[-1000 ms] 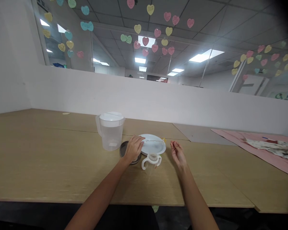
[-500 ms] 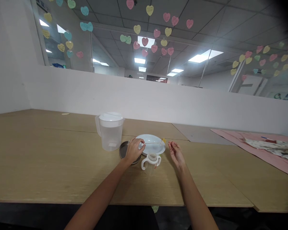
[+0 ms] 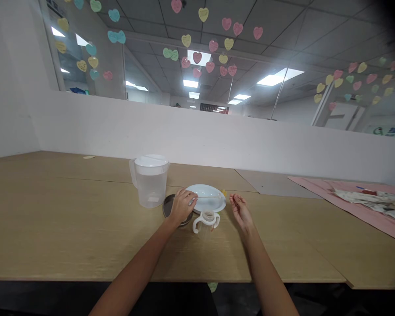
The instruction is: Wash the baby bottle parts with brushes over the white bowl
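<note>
My left hand (image 3: pixel 181 205) is closed round one end of a thin, pale straw (image 3: pixel 209 197), which points right across the white oval plate (image 3: pixel 206 207). What else sits inside that grip is hidden by the fingers. Just right of the plate, my right hand (image 3: pixel 241 210) is held palm up with its fingertips pinched together; I cannot make out anything between them. A clear sippy cup with a white two-handled collar (image 3: pixel 206 221) stands upright in front of the plate, its mouth uncovered. Partly behind my left hand lies a dark round dish (image 3: pixel 167 206).
A translucent lidded pitcher (image 3: pixel 152 186) stands left of the dish. A small yellow object (image 3: pixel 224 192) is at the plate's right edge. Farther right, a pink cloth (image 3: pixel 311 186) bears several items. The white wall (image 3: pixel 184 131) bounds the table's back.
My left hand has turned slightly, and the white piece that showed at its fingertips is now mostly covered. The right hand stays nearly as it was.
</note>
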`<state>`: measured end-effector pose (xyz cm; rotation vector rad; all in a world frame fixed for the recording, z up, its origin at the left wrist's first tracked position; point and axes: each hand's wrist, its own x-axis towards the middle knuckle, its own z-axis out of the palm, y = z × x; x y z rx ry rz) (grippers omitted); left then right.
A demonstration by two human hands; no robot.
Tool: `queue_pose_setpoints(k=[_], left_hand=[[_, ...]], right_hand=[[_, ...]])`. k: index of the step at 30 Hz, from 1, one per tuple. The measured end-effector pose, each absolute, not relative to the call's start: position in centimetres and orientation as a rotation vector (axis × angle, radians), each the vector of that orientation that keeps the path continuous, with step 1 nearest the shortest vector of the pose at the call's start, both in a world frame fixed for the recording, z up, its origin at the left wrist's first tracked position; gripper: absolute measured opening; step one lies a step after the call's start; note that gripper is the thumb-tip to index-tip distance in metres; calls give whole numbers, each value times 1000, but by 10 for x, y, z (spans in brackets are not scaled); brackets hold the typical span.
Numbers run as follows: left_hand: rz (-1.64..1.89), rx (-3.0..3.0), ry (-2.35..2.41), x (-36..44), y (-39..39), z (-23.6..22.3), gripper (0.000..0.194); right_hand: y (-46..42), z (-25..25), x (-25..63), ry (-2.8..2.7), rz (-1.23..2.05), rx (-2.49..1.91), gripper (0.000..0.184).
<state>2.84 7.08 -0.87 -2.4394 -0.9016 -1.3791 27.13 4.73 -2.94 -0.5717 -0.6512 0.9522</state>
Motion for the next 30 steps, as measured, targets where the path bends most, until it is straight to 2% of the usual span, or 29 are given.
queue_pose_setpoints(k=[13, 24, 30], left_hand=[[-1194, -2518, -960, 27, 72, -9, 18], [-1326, -2434, -1174, 28, 65, -3, 6], [-1347, -2449, -1131, 28, 62, -2, 12]], right_hand=[[46, -29, 270, -683, 947, -600, 20], [43, -27, 268, -724, 1023, -605, 21], [43, -27, 270, -717, 1015, -606, 19]])
